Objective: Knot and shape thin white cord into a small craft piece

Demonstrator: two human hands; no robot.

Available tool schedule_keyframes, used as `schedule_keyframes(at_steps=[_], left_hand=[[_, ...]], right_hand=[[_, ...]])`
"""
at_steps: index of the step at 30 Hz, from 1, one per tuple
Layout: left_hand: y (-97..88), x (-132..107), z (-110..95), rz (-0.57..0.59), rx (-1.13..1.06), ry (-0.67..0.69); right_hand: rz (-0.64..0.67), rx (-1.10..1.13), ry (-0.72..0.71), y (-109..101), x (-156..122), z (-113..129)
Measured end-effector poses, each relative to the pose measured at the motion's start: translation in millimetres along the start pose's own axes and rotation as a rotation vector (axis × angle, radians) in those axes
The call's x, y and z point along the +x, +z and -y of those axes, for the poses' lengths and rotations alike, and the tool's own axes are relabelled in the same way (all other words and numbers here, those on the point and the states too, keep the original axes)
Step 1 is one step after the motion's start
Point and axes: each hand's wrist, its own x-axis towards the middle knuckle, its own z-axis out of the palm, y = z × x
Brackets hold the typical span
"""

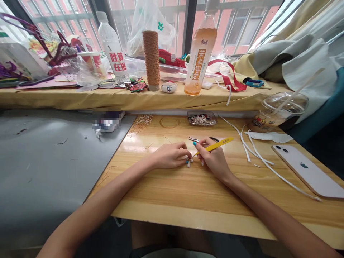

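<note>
My right hand (212, 159) grips yellow tweezers (221, 144) like a pen, with the tip pointing down and left. At that tip lies a small white looped cord piece (189, 162), low over the wooden table. My left hand (172, 156) pinches the cord piece from the left, fingers closed. Its fingertips partly hide the piece, so the exact contact of the tweezer tip cannot be made out. Just behind my right hand lie scissors (195, 139), their handles partly covered by the fingers.
A clear tray (202, 123) of small pieces sits at the table's back. White cords (254, 150), a phone (309, 168) and a plastic cup (268, 114) are at right. On the ledge stand a brown thread spool (152, 59), a tea bottle (200, 57) and a clear bottle (113, 53).
</note>
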Motion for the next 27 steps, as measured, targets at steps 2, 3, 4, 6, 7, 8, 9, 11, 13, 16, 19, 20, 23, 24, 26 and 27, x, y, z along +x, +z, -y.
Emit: schedule_keyframes(at_steps=[2,3,4,6,7,8,9,11,13,16,19,20,23,24,26,27], left_hand=[[3.4,1.2,-0.5,-0.004,0.023,-0.019],[4.9,2.0,-0.7,-0.009,0.023,-0.033],[6.1,2.7,-0.7,-0.012,0.017,-0.045],[7.6,3.9,-0.7,-0.014,-0.007,-0.067],[8.0,4.4,-0.6,-0.015,-0.021,-0.079],[8.2,4.7,-0.6,-0.016,-0.034,-0.092],[8.4,4.9,-0.5,-0.017,-0.044,-0.105],[8.7,4.9,-0.3,-0.024,-0.049,-0.12],[9.1,4.6,0.0,-0.026,-0.024,-0.114],[9.7,3.7,0.4,-0.038,0.029,-0.078],[10.0,3.1,0.9,-0.059,0.043,-0.044],[10.3,3.0,1.2,-0.061,0.038,-0.035],[11.7,3.6,2.6,-0.052,-0.015,0.005],[12.4,3.8,3.1,-0.045,-0.046,0.021],[13.3,4.2,4.1,-0.034,-0.106,0.04],[13.5,4.2,4.6,-0.033,-0.126,0.037]], right_hand=[[0.055,-0.028,-0.009,1.6,-1.6,0.5],[0.076,-0.039,-0.02,2.1,-1.9,0.3],[0.096,-0.046,-0.032,2.5,-1.9,-0.1],[0.129,-0.047,-0.055,2.8,-1.4,-1.2],[0.145,-0.043,-0.062,2.8,-1.0,-1.8],[0.16,-0.039,-0.069,2.7,-0.7,-2.1],[0.173,-0.037,-0.076,2.6,-0.5,-2.4],[0.201,-0.047,-0.082,2.6,-0.3,-2.8],[0.233,-0.074,-0.078,3.0,-0.2,-3.4],[0.235,-0.132,-0.089,4.3,0.2,-4.8],[0.192,-0.179,-0.141,5.9,0.6,-5.3],[0.182,-0.196,-0.163,6.5,0.5,-5.1],[0.174,-0.246,-0.219,7.8,-0.3,-4.1],[0.179,-0.246,-0.22,8.0,-0.6,-3.8],[0.198,-0.207,-0.188,7.7,-1.1,-3.5],[0.208,-0.178,-0.161,7.2,-1.1,-3.6]])
